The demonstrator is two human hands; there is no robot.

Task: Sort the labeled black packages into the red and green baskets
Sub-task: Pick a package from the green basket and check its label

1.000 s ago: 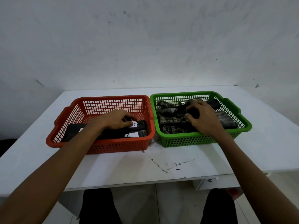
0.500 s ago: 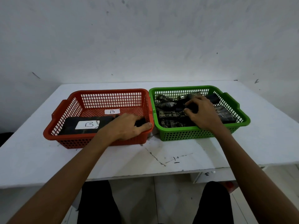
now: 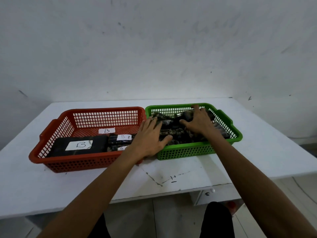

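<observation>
Our left hand [image 3: 149,136] has its fingers [image 3: 152,122] spread flat, with the tips on the black packages [image 3: 173,130] piled in the green basket [image 3: 188,152]. Our right hand [image 3: 199,121] is splayed over the same pile, and we can't tell if it's actually gripping one. B-labeled packages [image 3: 80,145] lie in the red basket [image 3: 77,159] just beside it.

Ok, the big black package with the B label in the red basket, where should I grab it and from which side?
Probably the far long edge, coming from above. The big black package lies flat in the front left of the red basket; its right end meets the smaller packages and its near edge sits by the front wall, while the floor behind it is mostly bare.
</observation>
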